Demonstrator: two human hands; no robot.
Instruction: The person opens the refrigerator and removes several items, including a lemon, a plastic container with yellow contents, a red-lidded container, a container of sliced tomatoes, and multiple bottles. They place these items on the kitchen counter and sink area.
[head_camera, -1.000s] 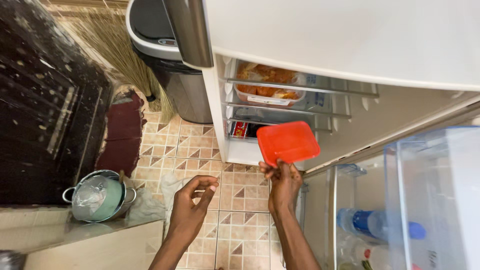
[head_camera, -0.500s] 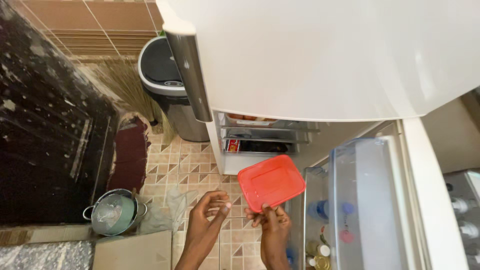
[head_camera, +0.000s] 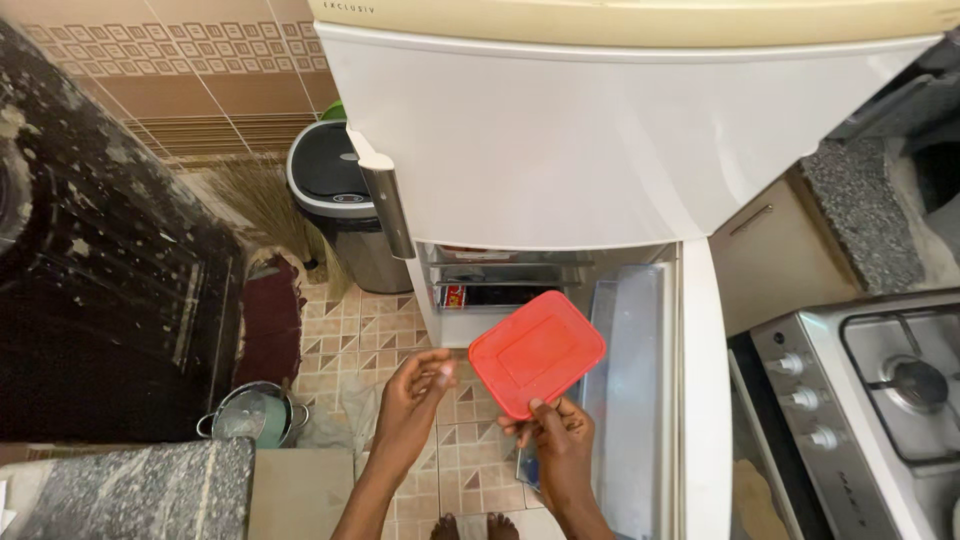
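Raised since half a second ago, the view now takes in the refrigerator's closed upper door and part of a gas stove at right, while the red plastic lid has stayed in the right hand in front of the open lower compartment. That hand pinches the lid at its near edge, thumb on top and fingers beneath, so the lid stands just above and beyond the hand, tilted, its long axis running from near-left to far-right. The left hand hangs just left of the lid, loosely curled and holding nothing, its fingertips near the lid's left corner but apart from it; the right hand is the only one touching the lid. Both forearms rise from the near edge of the frame, close together. Beyond the lid, wire shelves with packaged food show inside the compartment, and the open lower door with its clear bins stands to the right. A black-lidded waste bin sits far left beside a straw broom, a lidded steel pot rests on the patterned tile floor, and a speckled stone counter fills the near-left corner.
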